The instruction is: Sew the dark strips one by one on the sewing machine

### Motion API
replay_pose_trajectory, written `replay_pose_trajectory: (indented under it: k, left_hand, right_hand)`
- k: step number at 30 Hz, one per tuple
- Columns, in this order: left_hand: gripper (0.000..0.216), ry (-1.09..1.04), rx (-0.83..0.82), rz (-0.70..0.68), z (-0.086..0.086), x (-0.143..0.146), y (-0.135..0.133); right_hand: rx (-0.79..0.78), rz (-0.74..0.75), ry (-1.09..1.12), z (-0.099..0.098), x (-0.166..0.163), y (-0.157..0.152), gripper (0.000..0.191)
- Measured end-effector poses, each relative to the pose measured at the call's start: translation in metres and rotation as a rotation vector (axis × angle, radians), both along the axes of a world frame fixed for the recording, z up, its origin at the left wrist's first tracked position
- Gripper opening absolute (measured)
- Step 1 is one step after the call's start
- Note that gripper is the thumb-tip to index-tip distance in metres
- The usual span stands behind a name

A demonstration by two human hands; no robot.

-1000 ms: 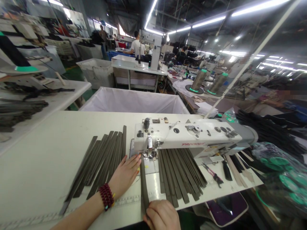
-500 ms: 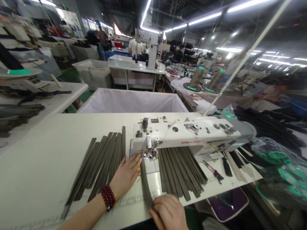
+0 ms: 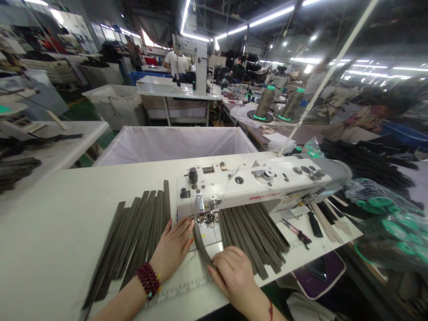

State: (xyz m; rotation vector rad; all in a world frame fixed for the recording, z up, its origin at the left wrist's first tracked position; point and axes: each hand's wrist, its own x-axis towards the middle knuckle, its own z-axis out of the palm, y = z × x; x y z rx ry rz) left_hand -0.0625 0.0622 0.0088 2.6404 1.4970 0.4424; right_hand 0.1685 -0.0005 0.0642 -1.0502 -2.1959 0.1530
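Note:
A grey-brown fabric strip (image 3: 201, 246) runs from under the presser foot of a white sewing machine (image 3: 230, 191) toward me, bending to the right. My right hand (image 3: 234, 272) pinches its near end between thumb and fingers. Flat beside the needle area lies my left hand (image 3: 172, 245), fingers stretched out, fingertips at the strip's left edge by the foot. More strips lie fanned out in a left pile (image 3: 133, 236), next to my left hand. Another pile (image 3: 250, 236) spreads under the machine arm, beyond my right hand.
Pink-handled snips (image 3: 297, 232) and a black-handled tool (image 3: 314, 224) lie right of the strips. A printed ruler (image 3: 187, 285) marks the table's near side. Behind the table stands a cloth-lined bin (image 3: 174, 142). Thread cones (image 3: 265, 103) and bagged green spools (image 3: 384, 223) are at right.
My right hand has moved forward and slightly up with the strip's end, and the strip's visible length is shorter and more curved. My left hand stays by the foot. The whole view has shifted slightly.

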Motion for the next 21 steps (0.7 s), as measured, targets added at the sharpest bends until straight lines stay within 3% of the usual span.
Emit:
replay_pose_trajectory:
  k: [8,21]
  left_hand:
    - [0.039,0.004,0.013,-0.007,0.001,0.0,0.003]
    - [0.037,0.015,0.036,-0.015,-0.003,-0.001,0.004]
  right_hand:
    - [0.013,-0.05,-0.246,-0.014,-0.006,0.025,0.025]
    - [-0.03,0.006,-0.497,-0.02,-0.025,0.056,0.021]
